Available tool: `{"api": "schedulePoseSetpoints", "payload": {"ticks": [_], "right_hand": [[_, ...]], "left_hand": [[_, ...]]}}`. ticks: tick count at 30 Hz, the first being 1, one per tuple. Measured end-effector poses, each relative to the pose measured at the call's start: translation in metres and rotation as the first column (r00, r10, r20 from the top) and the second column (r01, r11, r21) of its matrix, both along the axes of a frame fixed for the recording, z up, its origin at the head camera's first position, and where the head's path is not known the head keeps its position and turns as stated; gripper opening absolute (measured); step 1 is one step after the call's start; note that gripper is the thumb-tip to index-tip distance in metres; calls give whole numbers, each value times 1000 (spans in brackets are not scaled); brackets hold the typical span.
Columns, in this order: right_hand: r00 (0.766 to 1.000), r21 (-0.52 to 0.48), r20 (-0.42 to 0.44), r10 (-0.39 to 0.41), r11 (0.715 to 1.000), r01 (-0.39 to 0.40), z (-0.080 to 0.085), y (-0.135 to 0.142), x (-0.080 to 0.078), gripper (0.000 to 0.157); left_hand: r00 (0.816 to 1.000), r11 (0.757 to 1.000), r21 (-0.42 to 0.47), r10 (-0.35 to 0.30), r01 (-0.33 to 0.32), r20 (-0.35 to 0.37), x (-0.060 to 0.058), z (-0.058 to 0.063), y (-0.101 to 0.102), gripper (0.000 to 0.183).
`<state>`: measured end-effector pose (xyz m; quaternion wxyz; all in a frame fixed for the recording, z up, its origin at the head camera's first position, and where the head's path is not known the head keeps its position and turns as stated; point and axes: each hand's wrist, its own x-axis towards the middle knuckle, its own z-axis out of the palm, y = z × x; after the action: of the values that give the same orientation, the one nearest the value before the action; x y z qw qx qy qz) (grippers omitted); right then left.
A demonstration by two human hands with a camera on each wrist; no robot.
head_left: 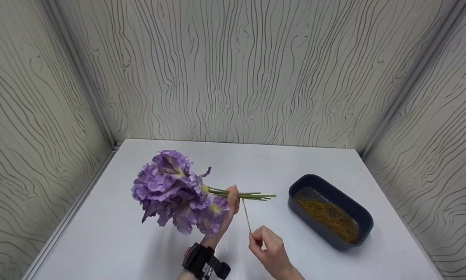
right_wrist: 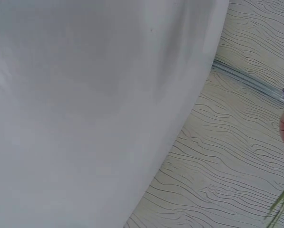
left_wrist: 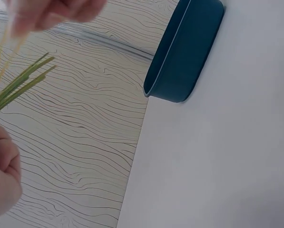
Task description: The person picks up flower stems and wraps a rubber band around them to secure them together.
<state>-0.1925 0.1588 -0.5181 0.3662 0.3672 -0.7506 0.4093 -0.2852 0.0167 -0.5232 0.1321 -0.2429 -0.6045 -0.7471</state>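
Observation:
A bunch of purple artificial flowers (head_left: 178,190) lies across the head view, blossoms to the left and green stems (head_left: 258,196) to the right. My left hand (head_left: 233,200) grips the stems just below the blossoms. A thin yellowish rubber band (head_left: 246,216) is stretched from the stems down to my right hand (head_left: 269,247), which pinches its end between thumb and fingertips. In the left wrist view the rubber band (left_wrist: 0,71) shows as two taut strands beside the cut stem ends (left_wrist: 30,80). The left palm is hidden behind the blossoms.
A dark blue oblong container (head_left: 322,229) with many yellow rubber bands (head_left: 330,217) inside stands on the white table (head_left: 264,163) to the right. Wood-grain patterned panels (head_left: 233,77) enclose the table at the back and sides. A black wrist camera (head_left: 201,258) sits on the left wrist.

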Motion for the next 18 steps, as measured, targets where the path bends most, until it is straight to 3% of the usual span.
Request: {"api": "schedulePoseSetpoints", "payload": {"ticks": [1, 5, 9, 12, 13, 16, 18], "right_hand": [[1000, -5, -27, 10, 1000, -10, 3, -1, 1, 11], [993, -27, -113, 32, 999, -35, 21, -2, 5, 14], [979, -40, -192, 67, 996, -76, 46, -1, 7, 16], [956, -37, -279, 92, 994, -106, 67, 1, 8, 16], [945, -35, -312, 95, 993, -112, 73, 1, 8, 16], [915, -18, -392, 100, 993, -116, 90, 4, 6, 18], [901, -5, -421, 107, 993, -120, 100, 7, 4, 18]], "left_hand": [[999, 998, -38, 40, -41, -29, 11, 12, -4, 35], [998, 999, -38, 38, -36, 51, 27, 35, -8, 33], [990, 1000, -15, 23, -21, 140, 31, 40, -9, 35], [989, 998, -42, 43, -38, 143, 31, 39, -9, 35], [997, 984, -174, 44, -32, 67, 31, 38, -10, 33], [998, 991, -128, -22, 30, 62, 33, 37, -12, 32], [987, 991, -72, -106, 116, 122, 34, 38, -14, 31]]}}
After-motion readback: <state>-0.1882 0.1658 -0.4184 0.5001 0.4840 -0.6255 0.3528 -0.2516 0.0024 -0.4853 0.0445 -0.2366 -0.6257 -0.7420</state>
